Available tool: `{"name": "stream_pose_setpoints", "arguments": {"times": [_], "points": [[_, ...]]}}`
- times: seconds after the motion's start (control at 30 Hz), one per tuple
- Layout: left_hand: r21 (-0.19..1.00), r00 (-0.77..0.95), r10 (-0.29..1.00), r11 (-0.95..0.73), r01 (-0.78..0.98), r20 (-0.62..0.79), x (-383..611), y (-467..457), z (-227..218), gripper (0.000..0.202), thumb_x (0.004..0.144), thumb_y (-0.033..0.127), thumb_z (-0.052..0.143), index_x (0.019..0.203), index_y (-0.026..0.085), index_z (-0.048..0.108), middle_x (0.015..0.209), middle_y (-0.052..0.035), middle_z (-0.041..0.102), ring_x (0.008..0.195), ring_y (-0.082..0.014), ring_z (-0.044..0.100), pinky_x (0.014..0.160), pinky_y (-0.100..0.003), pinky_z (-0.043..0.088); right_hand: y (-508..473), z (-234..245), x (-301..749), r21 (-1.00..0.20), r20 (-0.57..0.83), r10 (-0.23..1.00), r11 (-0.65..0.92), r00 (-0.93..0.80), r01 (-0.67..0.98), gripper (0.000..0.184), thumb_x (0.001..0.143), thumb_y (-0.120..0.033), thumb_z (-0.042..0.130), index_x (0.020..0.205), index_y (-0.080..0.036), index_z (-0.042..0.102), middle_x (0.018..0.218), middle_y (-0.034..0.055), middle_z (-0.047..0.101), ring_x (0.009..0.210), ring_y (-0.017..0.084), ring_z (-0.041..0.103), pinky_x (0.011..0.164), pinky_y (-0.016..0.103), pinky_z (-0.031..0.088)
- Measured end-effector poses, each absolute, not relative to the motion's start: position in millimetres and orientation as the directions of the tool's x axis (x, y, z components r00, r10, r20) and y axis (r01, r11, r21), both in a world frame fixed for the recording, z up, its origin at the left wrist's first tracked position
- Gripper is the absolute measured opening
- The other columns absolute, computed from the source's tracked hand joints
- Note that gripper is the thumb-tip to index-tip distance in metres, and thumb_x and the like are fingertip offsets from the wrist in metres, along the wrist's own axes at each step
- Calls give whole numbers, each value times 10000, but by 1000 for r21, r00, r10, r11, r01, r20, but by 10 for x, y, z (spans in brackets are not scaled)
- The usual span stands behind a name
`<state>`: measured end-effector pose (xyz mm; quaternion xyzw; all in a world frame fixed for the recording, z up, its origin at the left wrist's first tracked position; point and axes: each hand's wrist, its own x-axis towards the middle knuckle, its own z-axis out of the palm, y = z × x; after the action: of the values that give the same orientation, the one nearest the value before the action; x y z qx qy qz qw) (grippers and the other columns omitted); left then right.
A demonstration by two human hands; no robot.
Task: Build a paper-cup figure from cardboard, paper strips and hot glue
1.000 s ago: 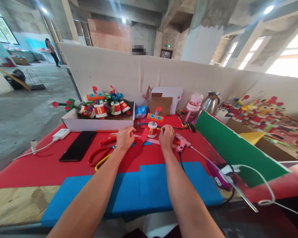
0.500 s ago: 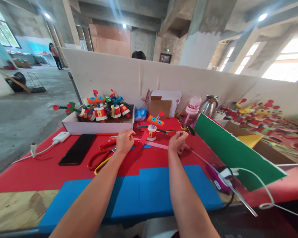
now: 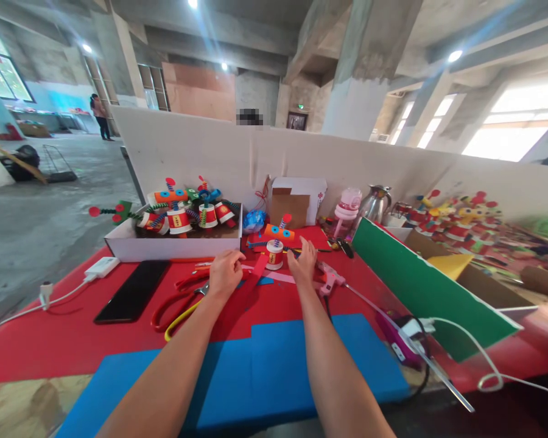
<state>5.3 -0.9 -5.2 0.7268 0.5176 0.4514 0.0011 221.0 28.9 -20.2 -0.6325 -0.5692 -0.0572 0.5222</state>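
A paper-cup figure with an orange tube head (image 3: 279, 233) and a white-and-red cup body (image 3: 274, 257) stands in front of me, dark coiled arms out to its sides. My right hand (image 3: 302, 263) is just right of the cup, fingers apart, holding nothing. To the left, my left hand (image 3: 225, 271) has its fingers curled together; whatever they may hold is hidden. A red paper strip (image 3: 254, 275) lies between that hand and the cup. Right of my right hand lies a pink glue gun (image 3: 331, 278) with a glue stick in its back.
Red-handled scissors (image 3: 162, 309) and a black phone (image 3: 132, 292) lie on the left. Behind them, a white box (image 3: 173, 248) holds several cup figures. A green board (image 3: 429, 286) stands at the right beside a power strip (image 3: 398, 340). Another person's hand (image 3: 541, 283) appears at far right.
My right hand has moved left from the glue gun toward the cup figure, and its fingers have opened. The left hand stays curled in nearly the same place. The view has tilted up slightly.
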Motion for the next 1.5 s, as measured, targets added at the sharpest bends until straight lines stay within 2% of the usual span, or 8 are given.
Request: {"name": "stream_pose_setpoints", "arguments": {"times": [0.13,0.33,0.5,0.8,0.97,1.1,1.33,1.5], "points": [[463,67,761,-459,758,645,65,-11,-52,287,687,38,441,753,225,648,798,-42,697,798,-200,635,752,-303,476,299,-139,2132,-648,669,673,323,314,690,492,728,-165,513,1220,-172,500,1200,132,617,1183,252,522,1040,454,356],[470,79,768,-465,750,635,70,-19,-45,284,687,40,456,745,237,652,790,-35,694,805,-204,628,766,-310,476,333,-142,2004,-734,627,703,387,336,558,430,809,-248,519,1235,-186,497,1206,115,611,1122,223,563,965,380,438],[466,85,765,-472,748,639,84,-32,-26,278,690,35,451,731,230,646,761,-32,680,788,-201,627,756,-304,473,326,-119,1980,-634,689,693,432,214,641,395,878,-301,466,1253,-181,501,1232,131,605,1149,225,540,993,395,417],[466,93,779,-461,756,621,107,-40,-9,285,691,30,446,732,234,641,778,-29,687,808,-197,621,759,-298,473,412,-132,1885,-473,746,653,384,129,793,402,911,-201,302,1241,-144,525,1187,151,624,1146,241,512,1019,442,365],[459,101,781,-460,760,616,98,-22,-18,290,686,29,442,739,230,644,763,-30,678,801,-198,618,759,-299,475,444,-52,1884,-556,739,638,399,214,729,335,941,-284,335,1162,-172,559,1118,126,649,1068,221,550,953,382,413],[474,104,780,-474,742,617,92,-42,-27,290,685,25,444,738,228,643,775,-34,678,814,-202,617,772,-305,476,453,-11,1928,-641,695,652,371,304,671,271,942,-322,355,973,-188,588,948,95,670,938,210,574,852,336,440],[539,-15,714,-515,666,700,173,94,367,286,710,35,443,788,206,659,833,-45,689,852,-202,603,821,-318,472,434,28,1959,-679,658,687,366,307,637,215,928,-302,382,828,-205,547,818,53,634,844,191,547,774,290,427],[748,-117,788,-512,423,605,369,529,708,233,739,120,482,874,168,666,857,-32,695,775,-159,593,706,-265,471,408,58,1931,-691,646,709,384,284,612,197,923,-279,385,805,-212,528,780,39,602,822,185,523,768,280,416]]}}
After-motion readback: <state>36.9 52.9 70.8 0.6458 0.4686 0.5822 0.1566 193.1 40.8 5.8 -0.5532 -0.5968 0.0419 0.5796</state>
